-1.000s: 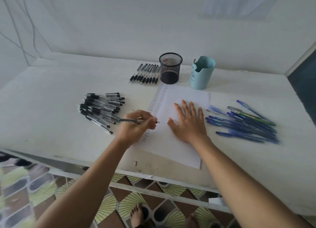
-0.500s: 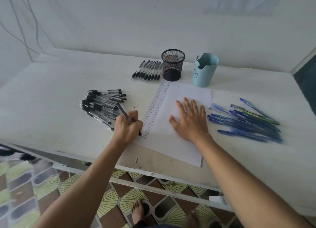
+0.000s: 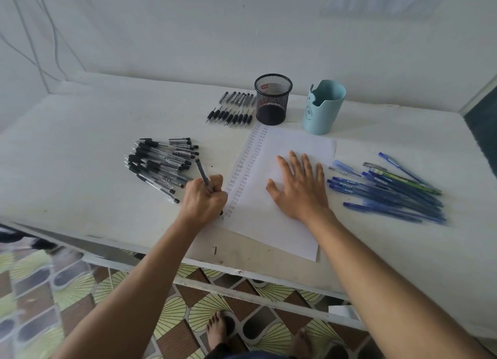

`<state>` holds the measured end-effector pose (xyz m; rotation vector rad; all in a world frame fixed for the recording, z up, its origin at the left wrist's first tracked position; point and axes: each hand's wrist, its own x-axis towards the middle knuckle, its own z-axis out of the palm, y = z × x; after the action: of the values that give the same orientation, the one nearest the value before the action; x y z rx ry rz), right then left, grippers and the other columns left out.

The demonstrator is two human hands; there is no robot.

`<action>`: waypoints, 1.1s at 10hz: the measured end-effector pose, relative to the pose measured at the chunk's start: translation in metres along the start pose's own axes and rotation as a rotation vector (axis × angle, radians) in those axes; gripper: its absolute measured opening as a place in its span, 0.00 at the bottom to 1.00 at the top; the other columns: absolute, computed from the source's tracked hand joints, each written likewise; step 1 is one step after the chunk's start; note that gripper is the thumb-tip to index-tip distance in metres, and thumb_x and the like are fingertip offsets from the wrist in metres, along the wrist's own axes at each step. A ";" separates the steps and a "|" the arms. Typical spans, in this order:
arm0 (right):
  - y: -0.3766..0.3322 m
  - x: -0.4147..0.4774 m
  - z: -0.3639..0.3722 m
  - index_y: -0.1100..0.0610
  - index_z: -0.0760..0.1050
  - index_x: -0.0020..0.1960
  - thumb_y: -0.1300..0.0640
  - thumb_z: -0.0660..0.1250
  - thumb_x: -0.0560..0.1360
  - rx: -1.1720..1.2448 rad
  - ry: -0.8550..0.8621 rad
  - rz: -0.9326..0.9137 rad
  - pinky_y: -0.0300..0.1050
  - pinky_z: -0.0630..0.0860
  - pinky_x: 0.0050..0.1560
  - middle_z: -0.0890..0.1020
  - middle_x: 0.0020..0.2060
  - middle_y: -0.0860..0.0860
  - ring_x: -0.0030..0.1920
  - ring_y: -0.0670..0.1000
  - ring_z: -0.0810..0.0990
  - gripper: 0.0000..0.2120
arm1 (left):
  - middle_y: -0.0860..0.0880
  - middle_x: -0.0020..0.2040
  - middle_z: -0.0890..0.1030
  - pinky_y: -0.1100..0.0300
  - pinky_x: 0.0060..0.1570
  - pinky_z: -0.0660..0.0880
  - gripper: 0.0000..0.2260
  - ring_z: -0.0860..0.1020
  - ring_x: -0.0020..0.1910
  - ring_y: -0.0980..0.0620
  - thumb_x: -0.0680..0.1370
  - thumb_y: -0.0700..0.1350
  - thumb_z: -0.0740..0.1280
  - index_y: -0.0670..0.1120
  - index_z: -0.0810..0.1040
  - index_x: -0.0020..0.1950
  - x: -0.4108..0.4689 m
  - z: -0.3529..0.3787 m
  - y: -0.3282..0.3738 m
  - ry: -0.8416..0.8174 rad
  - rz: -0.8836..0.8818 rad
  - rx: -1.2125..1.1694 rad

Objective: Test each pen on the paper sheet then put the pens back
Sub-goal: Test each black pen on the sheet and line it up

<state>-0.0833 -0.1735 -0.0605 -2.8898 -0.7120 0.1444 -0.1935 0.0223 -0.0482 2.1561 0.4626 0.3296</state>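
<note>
Your left hand point(image 3: 204, 201) has swung the slim black pen point(image 3: 202, 174) from level to steep, tip down on the white paper sheet point(image 3: 282, 224).
Its fingers clamp the pen at the sheet's near-left edge; your right hand point(image 3: 298, 189) lies flat, fingers spread, on the sheet on the white bench point(image 3: 80, 156).

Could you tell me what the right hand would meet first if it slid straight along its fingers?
Beyond the white paper sheet under it, probably the black wire-mesh pen cup, though it might narrowly miss.
</note>
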 end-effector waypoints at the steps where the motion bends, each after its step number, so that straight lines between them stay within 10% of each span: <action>1: 0.000 0.000 0.000 0.48 0.47 0.82 0.36 0.48 0.80 0.000 0.002 0.002 0.62 0.38 0.77 0.46 0.82 0.51 0.81 0.56 0.42 0.34 | 0.54 0.23 0.58 0.59 0.28 0.60 0.08 0.60 0.24 0.54 0.59 0.38 0.60 0.46 0.60 0.28 0.000 0.000 0.000 0.028 -0.011 -0.027; 11: 0.000 0.000 0.001 0.48 0.46 0.82 0.36 0.47 0.80 -0.012 -0.003 0.002 0.62 0.38 0.77 0.46 0.82 0.51 0.81 0.56 0.42 0.34 | 0.55 0.24 0.58 0.57 0.28 0.59 0.10 0.58 0.27 0.54 0.61 0.37 0.60 0.47 0.59 0.28 -0.005 0.003 0.001 -0.008 0.069 -0.067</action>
<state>-0.0828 -0.1735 -0.0613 -2.9026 -0.7134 0.1446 -0.1965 0.0174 -0.0496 2.1108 0.3687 0.3696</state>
